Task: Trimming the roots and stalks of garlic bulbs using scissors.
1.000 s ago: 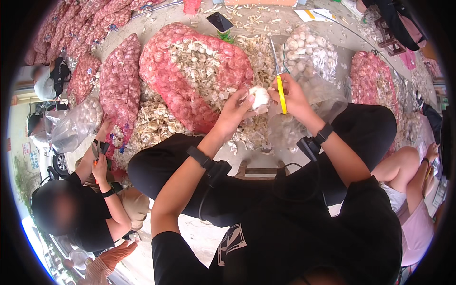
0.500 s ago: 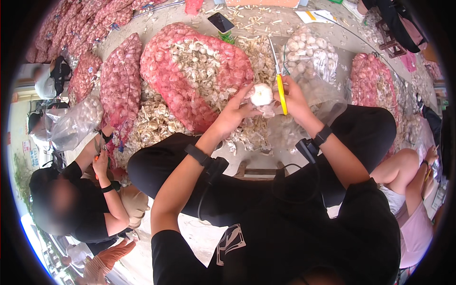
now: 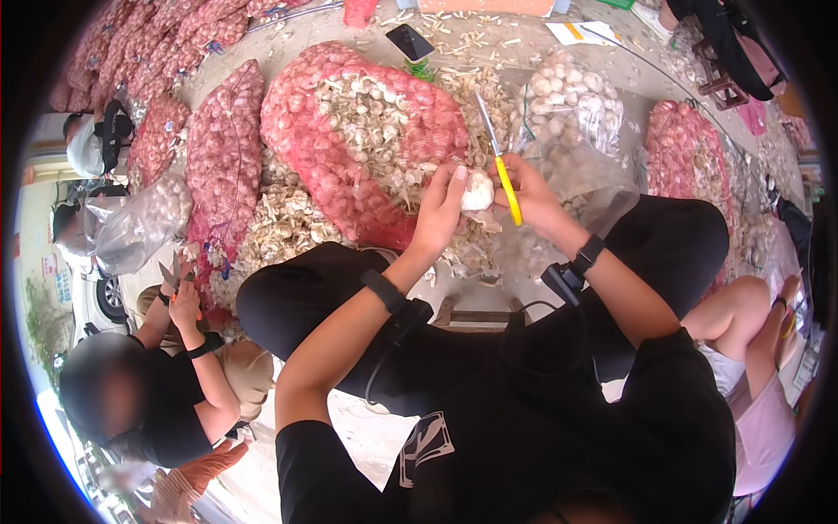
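A white garlic bulb [image 3: 477, 190] is in my left hand [image 3: 439, 210], whose fingers press against its left side. In my right hand [image 3: 534, 199] are yellow-handled scissors [image 3: 507, 192], their metal blades pointing up and away from me, seemingly closed together. My right fingers are right beside the bulb; whether they touch it I cannot tell. Beyond my left hand lies an open pink net sack [image 3: 292, 131] with garlic bulbs and dry peelings in its mouth. A clear plastic bag [image 3: 572, 98] of cleaned white bulbs stands beyond my right hand.
Peelings [image 3: 292, 218] are heaped left of my knees. Full net sacks [image 3: 223, 148] [image 3: 685, 153] stand on both sides. A phone [image 3: 408, 41] rests on a green holder at the back. At left, a co-worker [image 3: 175, 384] holds scissors; another person [image 3: 755, 384] sits at right.
The scissors have tilted further left and dropped slightly. My left hand has turned, its fingers now more upright along the bulb. The co-worker at left has shifted their hands.
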